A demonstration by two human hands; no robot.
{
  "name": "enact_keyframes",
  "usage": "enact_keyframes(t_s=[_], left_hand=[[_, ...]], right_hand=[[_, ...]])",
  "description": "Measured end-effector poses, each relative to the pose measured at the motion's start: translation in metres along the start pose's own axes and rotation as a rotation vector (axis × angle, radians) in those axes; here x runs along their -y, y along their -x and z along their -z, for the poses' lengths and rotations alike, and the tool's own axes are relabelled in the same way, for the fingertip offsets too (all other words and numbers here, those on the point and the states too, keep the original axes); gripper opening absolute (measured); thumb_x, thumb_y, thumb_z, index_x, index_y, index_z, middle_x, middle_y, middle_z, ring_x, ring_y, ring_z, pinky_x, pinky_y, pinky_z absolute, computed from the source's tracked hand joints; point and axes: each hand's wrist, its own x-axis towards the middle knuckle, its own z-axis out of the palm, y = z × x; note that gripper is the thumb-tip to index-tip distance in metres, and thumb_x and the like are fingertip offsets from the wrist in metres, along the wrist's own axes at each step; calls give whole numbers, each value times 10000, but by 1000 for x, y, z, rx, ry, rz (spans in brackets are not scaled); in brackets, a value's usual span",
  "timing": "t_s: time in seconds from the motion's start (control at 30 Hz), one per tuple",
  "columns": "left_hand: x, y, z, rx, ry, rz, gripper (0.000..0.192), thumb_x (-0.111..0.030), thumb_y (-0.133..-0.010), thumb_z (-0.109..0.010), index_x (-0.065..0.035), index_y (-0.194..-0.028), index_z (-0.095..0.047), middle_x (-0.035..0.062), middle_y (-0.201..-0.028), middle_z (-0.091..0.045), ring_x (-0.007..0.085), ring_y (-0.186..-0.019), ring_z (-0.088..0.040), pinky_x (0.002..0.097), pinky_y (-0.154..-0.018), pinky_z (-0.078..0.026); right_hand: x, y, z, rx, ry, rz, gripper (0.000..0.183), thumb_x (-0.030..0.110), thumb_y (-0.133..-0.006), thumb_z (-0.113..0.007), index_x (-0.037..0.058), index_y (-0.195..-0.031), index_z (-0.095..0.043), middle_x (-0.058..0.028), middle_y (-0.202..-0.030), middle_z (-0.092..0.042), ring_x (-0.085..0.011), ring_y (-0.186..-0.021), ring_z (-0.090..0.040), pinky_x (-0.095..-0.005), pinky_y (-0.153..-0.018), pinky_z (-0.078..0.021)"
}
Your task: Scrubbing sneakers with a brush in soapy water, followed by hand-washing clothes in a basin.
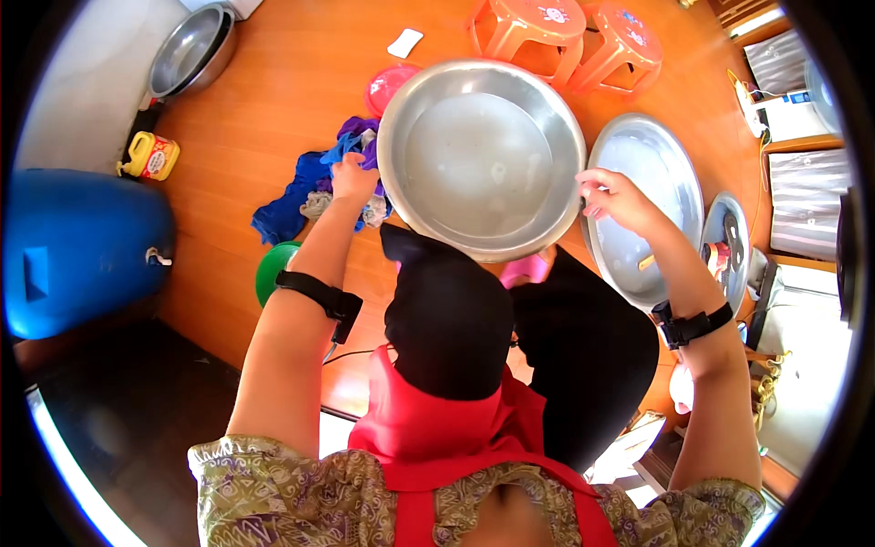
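A large round metal basin [478, 164] with cloudy water in it is right before me. Just beyond its left rim, my left hand [354, 179] is over a heap of blue, purple and grey cloths [294, 198]; whether its fingers grip a cloth or the rim is unclear. At the basin's right side is my right hand [605, 195], fingers bent and apart, with nothing seen in it. Beneath that hand and forearm lies a second metal basin [642, 164], holding liquid and a small light-brown piece, perhaps a handle.
Two orange plastic stools [536, 24] stand beyond the basin, near a pink bowl-like item [389, 89]. A green round item [273, 273] is by my left forearm. At the left are a blue barrel [89, 239] with a tap, a yellow jug [154, 156] and stacked metal basins [191, 51].
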Motion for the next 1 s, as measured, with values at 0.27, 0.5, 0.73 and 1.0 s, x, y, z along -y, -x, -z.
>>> enact_keyframes(t_s=[0.27, 0.5, 0.73, 1.0], left_hand=[[47, -51, -21, 76, -232, 326, 1120, -320, -627, -766, -116, -1479, -69, 338, -1419, -203, 454, -1263, -377, 461, -1042, -343], [77, -90, -48, 48, -110, 415, 1385, -437, -502, -873, -105, -1482, 48, 348, -1447, -133, 462, -1267, -379, 448, -1053, -352], [109, -91, -40, -246, -130, 312, 912, -177, -625, -762, -1, -1377, -278, 259, -1254, -472, 374, -1121, -522, 407, -944, -447], [-44, -52, 25, -161, 960, -10, 560, 69, -699, -473, -4, -1253, -435, 144, -1094, -601, 268, -969, -618, 376, -865, -511]], right_hand=[[-24, -77, -40, 170, 1, -30, 325, 178, -921, -549, 24, -1206, -536, -60, -945, -604, -144, -763, -620, -274, -660, -496], [-74, -162, -105, 290, -149, 53, 348, 190, -912, -554, 34, -1223, -533, -63, -991, -605, -144, -814, -625, -294, -704, -501], [-82, -183, -156, 412, -302, 10, 356, 209, -923, -545, 47, -1239, -530, -72, -1040, -617, -153, -844, -632, -290, -762, -496], [-52, -194, -116, 375, -778, 57, 613, 336, -926, -565, 126, -1441, -308, -148, -1306, -474, -256, -1119, -546, -345, -764, -521]])
